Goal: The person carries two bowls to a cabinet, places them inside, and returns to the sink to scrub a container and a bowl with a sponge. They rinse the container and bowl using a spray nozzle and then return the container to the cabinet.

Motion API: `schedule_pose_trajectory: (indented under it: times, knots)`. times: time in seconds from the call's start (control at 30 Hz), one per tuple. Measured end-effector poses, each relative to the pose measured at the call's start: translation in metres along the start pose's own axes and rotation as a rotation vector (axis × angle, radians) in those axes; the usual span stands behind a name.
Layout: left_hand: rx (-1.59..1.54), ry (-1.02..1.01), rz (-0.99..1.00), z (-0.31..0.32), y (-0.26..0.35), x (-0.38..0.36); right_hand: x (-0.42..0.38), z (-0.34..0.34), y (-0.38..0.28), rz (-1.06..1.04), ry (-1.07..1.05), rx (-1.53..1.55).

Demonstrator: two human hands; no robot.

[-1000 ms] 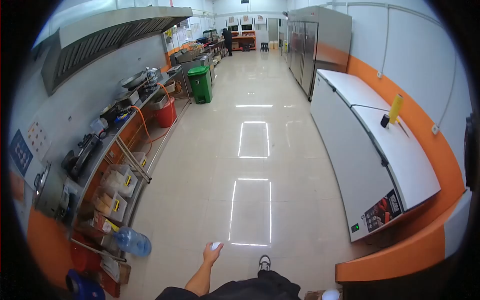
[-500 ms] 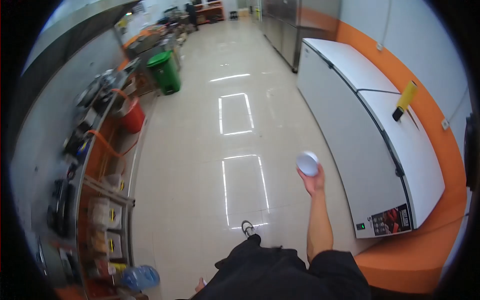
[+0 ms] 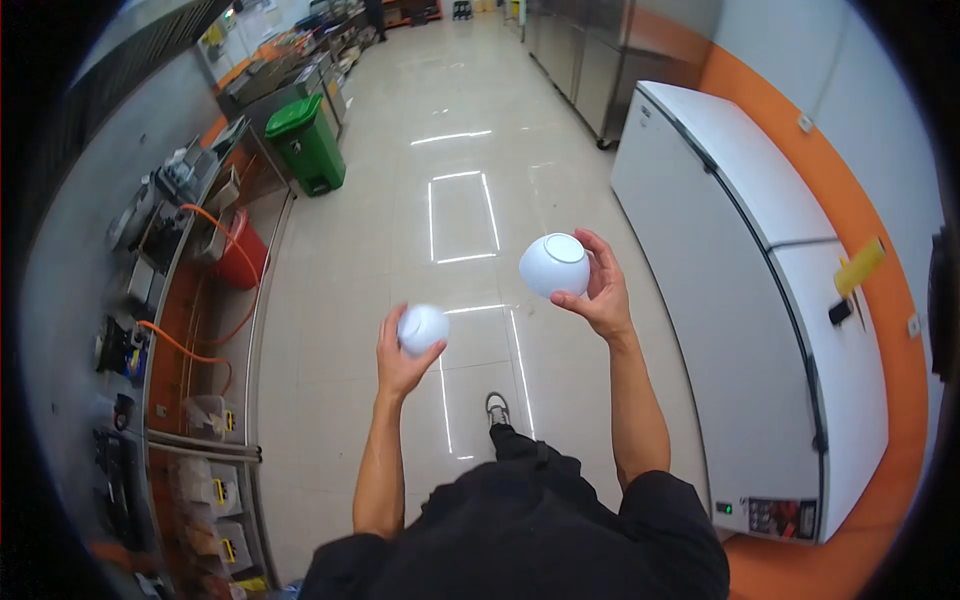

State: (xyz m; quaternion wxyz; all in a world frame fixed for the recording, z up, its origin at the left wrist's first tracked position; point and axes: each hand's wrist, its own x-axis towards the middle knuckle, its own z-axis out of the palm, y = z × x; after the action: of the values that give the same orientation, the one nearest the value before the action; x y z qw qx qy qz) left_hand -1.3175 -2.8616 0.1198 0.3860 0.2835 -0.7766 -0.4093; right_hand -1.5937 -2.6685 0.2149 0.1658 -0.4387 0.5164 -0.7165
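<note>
Holding Two White Bowls Above the Kitchen Floor

Left hand [image 3: 400,352]: raised in front of the body, fingers curled around a small white bowl [image 3: 423,327]. The bowl sits in the palm with the thumb and fingers wrapped up its sides.

Right hand [image 3: 598,293]: raised slightly higher, fingers curled around a larger white bowl [image 3: 553,265]. This bowl is turned so that its foot ring faces the camera; the thumb lies under the wall and the fingertips reach over the far side.

Position: both bowls are in the air at roughly chest level, well apart from each other and above the tiled floor [image 3: 460,150]. Neither rests on any surface. A white chest freezer [image 3: 720,300] stands to the right; a green bin [image 3: 305,140] and a steel surface [image 3: 190,230] with equipment lie to the left.

Handling judgement: the bowls appear rigid, smooth and glossy, probably ceramic or melamine. Expect light weight, a slippery finish and, if ceramic, breakage on the hard tiles. The safest hold is likely a wrap around the wall, with fingertips hooked over the rim or foot ring.
</note>
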Motion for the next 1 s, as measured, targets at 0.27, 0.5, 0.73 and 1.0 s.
schedule_pose_trajectory:
  times: [0.27,0.5,0.73,1.0]
  knots:
    - [0.214,0.024,0.328,-0.005,0.059,0.272,0.245,0.064,0.101,-0.055,-0.247,-0.07]
    - [0.198,-0.048,0.386,-0.009,-0.012,0.485,0.444,0.096,0.212,-0.121,-0.339,-0.102]
    - [-0.245,-0.261,0.218,0.036,-0.075,0.716,0.633,0.118,0.289,-0.095,-0.272,-0.017]
    - [-0.452,-0.473,0.226,0.13,-0.153,0.937,0.819,0.086,0.389,-0.103,-0.161,-0.086]
